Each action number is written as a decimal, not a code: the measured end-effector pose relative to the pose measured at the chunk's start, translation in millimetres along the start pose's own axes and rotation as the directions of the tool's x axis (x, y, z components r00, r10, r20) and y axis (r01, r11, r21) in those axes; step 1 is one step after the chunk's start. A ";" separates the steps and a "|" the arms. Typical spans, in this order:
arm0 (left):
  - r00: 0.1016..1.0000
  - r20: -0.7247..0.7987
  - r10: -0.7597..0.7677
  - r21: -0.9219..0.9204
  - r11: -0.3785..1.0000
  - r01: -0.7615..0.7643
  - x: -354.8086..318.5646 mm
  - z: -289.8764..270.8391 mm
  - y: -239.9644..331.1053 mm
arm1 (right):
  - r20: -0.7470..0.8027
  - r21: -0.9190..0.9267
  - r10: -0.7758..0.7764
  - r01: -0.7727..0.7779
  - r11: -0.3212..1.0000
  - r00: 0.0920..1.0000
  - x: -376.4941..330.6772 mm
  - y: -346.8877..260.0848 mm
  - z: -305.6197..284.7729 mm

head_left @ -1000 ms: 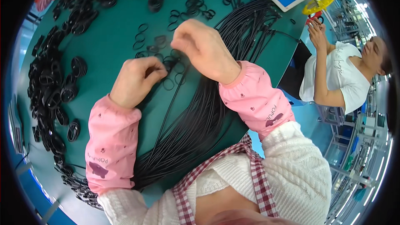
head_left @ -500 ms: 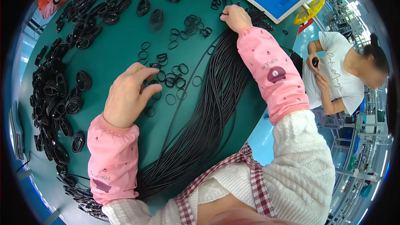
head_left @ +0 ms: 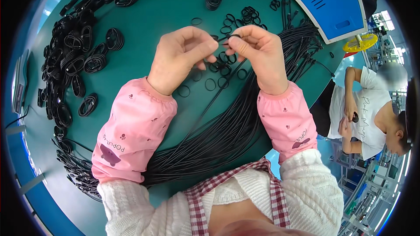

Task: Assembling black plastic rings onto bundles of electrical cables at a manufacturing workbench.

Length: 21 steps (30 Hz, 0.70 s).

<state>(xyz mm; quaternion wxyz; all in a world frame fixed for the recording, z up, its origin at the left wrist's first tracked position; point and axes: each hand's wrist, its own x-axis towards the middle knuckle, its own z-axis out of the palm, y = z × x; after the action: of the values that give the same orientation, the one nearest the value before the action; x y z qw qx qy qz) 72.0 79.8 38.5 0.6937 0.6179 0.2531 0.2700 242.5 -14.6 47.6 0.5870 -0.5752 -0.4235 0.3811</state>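
Observation:
My right hand (head_left: 264, 57) pinches a black cable end (head_left: 234, 36) between thumb and fingers. Facing it, my left hand (head_left: 181, 57) has its thumb and index finger pressed together; whatever lies between them is too small to make out. The fingertips of both hands nearly meet. Below and around them, loose black ring-shaped bands (head_left: 210, 84) lie on the green table (head_left: 144, 57). A long bundle of black cables (head_left: 218, 144) runs from under my right forearm toward my left sleeve. One thin single cable (head_left: 204, 112) lies apart from the bundle.
Many coiled black cables (head_left: 73, 63) are heaped along the left and far side. A blue panel with a white frame (head_left: 328, 2) stands at the far right, beside a yellow wheel (head_left: 361, 43). A person in a white shirt (head_left: 367, 113) works beyond the right edge.
My right hand has come back from the cable ends at the far right toward the middle. My left hand has moved up and right to meet it, its fingers closing. The view has shifted.

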 end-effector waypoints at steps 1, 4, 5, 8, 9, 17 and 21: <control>1.000 -0.009 -0.020 -0.025 0.999 0.020 0.9 -0.2 -0.6 | -0.002 0.000 0.002 -0.002 1.000 1.000 0.5 2.3 -1.1; 0.999 -0.045 0.012 -0.092 0.996 -0.016 4.8 0.0 -7.2 | -0.070 0.039 0.030 -0.027 0.999 0.997 1.4 6.4 -3.0; 0.999 -0.043 0.010 -0.089 0.996 -0.014 6.3 1.8 -9.1 | -0.029 0.058 0.070 -0.068 0.996 0.997 1.8 5.5 -4.0; 0.984 -0.160 0.078 -0.159 0.982 -0.104 10.3 0.3 -19.4 | 0.176 0.077 0.150 -0.166 0.983 0.973 1.9 7.5 -0.7; 0.964 -0.231 0.136 -0.074 0.985 -0.156 14.9 -7.1 -25.0 | 0.327 0.060 0.188 -0.219 0.974 0.926 0.8 8.3 1.2; 0.978 0.116 0.172 0.560 0.802 -0.207 8.4 -18.9 -2.9 | 0.199 0.132 0.128 -0.156 0.979 0.972 2.8 12.2 -5.8; 0.994 0.083 -0.068 0.216 0.975 0.048 2.3 -6.0 9.1 | 0.181 0.152 0.124 -0.152 0.977 0.976 -1.3 8.0 -2.2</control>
<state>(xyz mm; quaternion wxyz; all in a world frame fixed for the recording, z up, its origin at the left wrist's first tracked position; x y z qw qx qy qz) 69.0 86.6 46.9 0.6414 0.6929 0.2671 0.1927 244.5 -16.3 39.6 0.5661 -0.5180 -0.3982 0.5027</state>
